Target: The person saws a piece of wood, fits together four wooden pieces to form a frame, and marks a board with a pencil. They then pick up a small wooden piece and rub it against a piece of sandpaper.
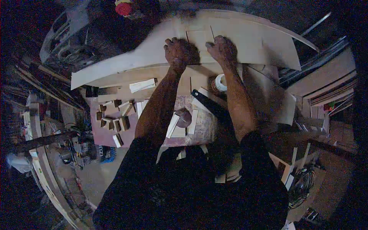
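Observation:
Both arms reach forward over a large pale curved panel (pixel 142 57) that spans the far side of the table. My left hand (pixel 177 53) is closed at the panel's near part, fingers curled; whether anything is between them is hidden. Just to the right, my right hand (pixel 223 50) is also curled, its fingertips by a dark line on the panel. Between the hands lies a small rectangular piece (pixel 199 36) on the panel. A white round container (pixel 220 82) stands below my right wrist. A dark saw-like tool (pixel 209 102) lies near my right forearm.
Small wood blocks (pixel 115 123) and pale strips (pixel 142 85) lie on the reddish tabletop (pixel 149 142). A dark round disc (pixel 183 118) is between my arms. Boards (pixel 329 86) are stacked at the right, a coiled cable (pixel 303 188) below them. A vehicle frame (pixel 73 38) stands back left.

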Tool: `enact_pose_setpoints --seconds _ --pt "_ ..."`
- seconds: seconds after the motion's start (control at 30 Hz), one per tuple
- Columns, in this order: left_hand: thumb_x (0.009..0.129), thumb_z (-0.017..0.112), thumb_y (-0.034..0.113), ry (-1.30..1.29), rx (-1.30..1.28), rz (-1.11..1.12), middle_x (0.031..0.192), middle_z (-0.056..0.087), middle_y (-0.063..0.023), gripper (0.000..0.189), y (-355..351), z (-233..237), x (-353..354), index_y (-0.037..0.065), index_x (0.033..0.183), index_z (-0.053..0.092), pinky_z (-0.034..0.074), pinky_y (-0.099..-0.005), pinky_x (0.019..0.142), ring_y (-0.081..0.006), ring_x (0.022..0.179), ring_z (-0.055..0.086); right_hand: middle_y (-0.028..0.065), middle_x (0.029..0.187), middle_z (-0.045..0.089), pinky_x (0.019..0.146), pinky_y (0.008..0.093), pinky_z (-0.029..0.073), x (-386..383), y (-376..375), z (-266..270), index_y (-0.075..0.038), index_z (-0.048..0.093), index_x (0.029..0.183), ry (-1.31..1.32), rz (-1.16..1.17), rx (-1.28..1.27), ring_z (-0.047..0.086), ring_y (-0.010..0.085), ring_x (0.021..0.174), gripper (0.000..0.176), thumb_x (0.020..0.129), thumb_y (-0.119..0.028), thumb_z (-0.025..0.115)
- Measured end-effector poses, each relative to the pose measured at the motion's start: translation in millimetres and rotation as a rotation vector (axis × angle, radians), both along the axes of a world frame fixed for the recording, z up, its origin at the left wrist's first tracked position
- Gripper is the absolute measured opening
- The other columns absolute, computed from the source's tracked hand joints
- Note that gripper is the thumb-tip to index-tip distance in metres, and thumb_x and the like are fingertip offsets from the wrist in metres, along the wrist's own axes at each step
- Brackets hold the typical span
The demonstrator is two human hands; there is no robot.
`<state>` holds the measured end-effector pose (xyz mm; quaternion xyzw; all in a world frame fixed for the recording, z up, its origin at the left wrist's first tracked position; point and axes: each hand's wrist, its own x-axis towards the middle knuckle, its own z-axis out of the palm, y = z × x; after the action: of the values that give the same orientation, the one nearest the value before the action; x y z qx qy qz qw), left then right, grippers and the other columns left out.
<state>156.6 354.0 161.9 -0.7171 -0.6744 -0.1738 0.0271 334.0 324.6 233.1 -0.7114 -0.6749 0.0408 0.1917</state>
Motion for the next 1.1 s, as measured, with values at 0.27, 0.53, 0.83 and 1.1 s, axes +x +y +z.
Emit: enact_pose_setpoints --seconds 0.27,0.53,0.83,1.1 --pt "0.064 0.072 0.029 -0.193 -0.017 0.068 0.102 0.05 -0.0178 0.046 8.8 -11.9 1.5 0.003 0.098 0.055 0.049 -0.0433 0.075 -0.0341 0.09 0.054 0.0218 0.086 0.064 0.074 0.0446 0.051 -3.1 -1.4 9.9 -0.001 0.063 0.085 0.053 0.044 -0.083 0.063 0.0359 0.08 0.038 0.068 -0.036 0.061" --pt "0.063 0.07 0.026 -0.241 0.0 0.09 0.097 0.051 -0.0165 0.045 4.7 -6.9 -1.4 0.002 0.096 0.052 0.05 -0.0436 0.073 -0.034 0.086 0.056 0.0229 0.081 0.064 0.072 0.0448 0.051 -8.0 4.4 -8.1 -0.001 0.063 0.083 -0.01 0.038 0.035 0.063 0.0368 0.078 0.039 0.069 -0.037 0.06" --pt "0.067 0.068 0.031 -0.207 0.054 0.093 0.091 0.053 -0.0146 0.042 5.6 -2.4 -4.3 0.003 0.093 0.051 0.051 -0.0418 0.067 -0.0316 0.081 0.058 0.0164 0.085 0.066 0.073 0.0437 0.051 -6.2 9.9 -7.7 -0.004 0.066 0.084 -0.008 0.114 -0.012 0.064 0.0333 0.076 0.036 0.077 -0.037 0.055" --pt "0.064 0.07 0.038 -0.174 0.162 0.083 0.083 0.056 -0.0177 0.048 13.5 -12.0 -16.6 0.002 0.09 0.053 0.05 -0.0418 0.064 -0.0326 0.072 0.059 0.0121 0.086 0.066 0.069 0.0412 0.05 2.0 6.9 -8.7 -0.01 0.067 0.094 0.189 0.128 -0.002 0.064 0.0298 0.074 0.033 0.078 -0.038 0.058"
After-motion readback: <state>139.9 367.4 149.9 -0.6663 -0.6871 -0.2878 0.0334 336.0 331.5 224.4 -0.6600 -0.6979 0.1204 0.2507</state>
